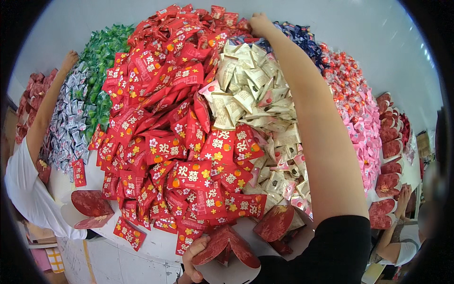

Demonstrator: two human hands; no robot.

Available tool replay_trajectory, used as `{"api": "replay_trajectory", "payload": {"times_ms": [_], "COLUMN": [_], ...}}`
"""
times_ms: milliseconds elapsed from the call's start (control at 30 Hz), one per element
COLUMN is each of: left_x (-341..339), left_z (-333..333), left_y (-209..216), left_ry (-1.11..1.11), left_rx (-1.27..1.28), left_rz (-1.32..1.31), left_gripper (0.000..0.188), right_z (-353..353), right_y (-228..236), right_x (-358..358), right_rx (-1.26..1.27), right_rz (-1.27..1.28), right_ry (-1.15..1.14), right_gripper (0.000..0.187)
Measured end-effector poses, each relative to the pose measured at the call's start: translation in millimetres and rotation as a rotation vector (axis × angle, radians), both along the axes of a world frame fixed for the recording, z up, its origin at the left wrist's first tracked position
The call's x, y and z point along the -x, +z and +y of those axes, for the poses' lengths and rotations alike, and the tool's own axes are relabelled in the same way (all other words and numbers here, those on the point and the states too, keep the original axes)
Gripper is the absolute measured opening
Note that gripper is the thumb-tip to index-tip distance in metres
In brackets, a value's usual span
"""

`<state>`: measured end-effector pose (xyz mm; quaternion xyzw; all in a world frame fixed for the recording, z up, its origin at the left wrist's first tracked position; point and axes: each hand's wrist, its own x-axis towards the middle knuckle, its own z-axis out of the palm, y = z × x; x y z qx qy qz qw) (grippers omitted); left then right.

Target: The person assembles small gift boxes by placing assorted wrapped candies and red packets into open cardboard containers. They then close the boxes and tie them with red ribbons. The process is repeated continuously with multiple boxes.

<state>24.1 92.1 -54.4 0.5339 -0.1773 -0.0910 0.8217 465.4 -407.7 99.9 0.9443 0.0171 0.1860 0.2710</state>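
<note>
My left hand (pixel 195 261) grips the side of a dark red gift box (pixel 215 244) with a gold pattern, its rounded flaps standing partly open. My right arm reaches across the pile to its far side. There my right hand (pixel 260 23), fingers curled downward, touches the edge where dark blue packets (pixel 297 34) meet red packets; its fingertips are hidden. Between my hands lies a large heap of red printed packets (pixel 165 146). Cream packets (pixel 246 71) lie to its right, beside my forearm.
A co-worker's arm (pixel 46 113) reaches over silver-grey sweets (pixel 71 128) near green ones (pixel 101 61). Red-wrapped sweets (pixel 343 80) and pink packets (pixel 364 137) lie right. Another dark red box (pixel 279 225) stands near me; several more (pixel 388 184) line the right edge, near another person's hands (pixel 403 199).
</note>
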Motion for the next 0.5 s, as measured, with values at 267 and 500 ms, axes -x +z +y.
{"api": "replay_trajectory", "payload": {"times_ms": [267,500], "left_x": [-2.9,-3.7], "left_z": [-1.8,8.0], "left_y": [4.6,-32.7], "left_ry": [0.025,-0.097], "left_rx": [0.007,-0.034], "left_rz": [-0.028,-0.067], "left_gripper": [0.043,0.074], "right_z": [-30.9,-205.4], "right_y": [23.5,49.8], "right_x": [35.2,130.0], "right_rx": [-1.908,-2.416], "right_rz": [-0.246,-0.548], "right_ry": [0.202,0.524], "right_gripper": [0.021,0.019]}}
